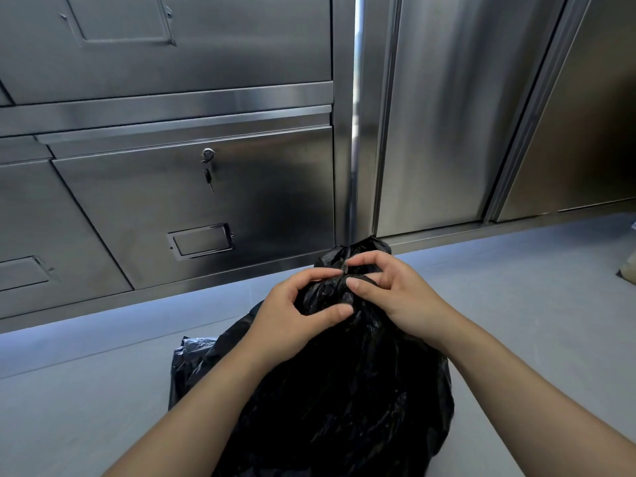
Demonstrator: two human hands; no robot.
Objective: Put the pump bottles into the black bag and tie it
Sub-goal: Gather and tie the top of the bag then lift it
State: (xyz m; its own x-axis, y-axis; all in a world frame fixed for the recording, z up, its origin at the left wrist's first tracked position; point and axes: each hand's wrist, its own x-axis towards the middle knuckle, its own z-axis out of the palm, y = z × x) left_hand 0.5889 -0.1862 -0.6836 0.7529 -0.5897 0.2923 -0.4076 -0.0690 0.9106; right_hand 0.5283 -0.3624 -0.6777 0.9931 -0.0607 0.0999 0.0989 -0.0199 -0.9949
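Observation:
A bulging black bag (330,390) of shiny plastic stands on the grey floor in the lower middle of the head view. Its top is gathered into a twisted neck, and a tuft of loose plastic sticks up behind my fingers. My left hand (292,311) pinches the neck from the left, thumb on the near side. My right hand (385,290) grips the same neck from the right, fingers curled over the top. No pump bottles are in sight; what the bag holds is hidden.
Stainless steel cabinets (192,201) with a keyed lock (208,156) stand close behind the bag. Tall steel panels (447,115) run to the right. A pale object (628,270) lies at the right edge on the grey floor (86,390).

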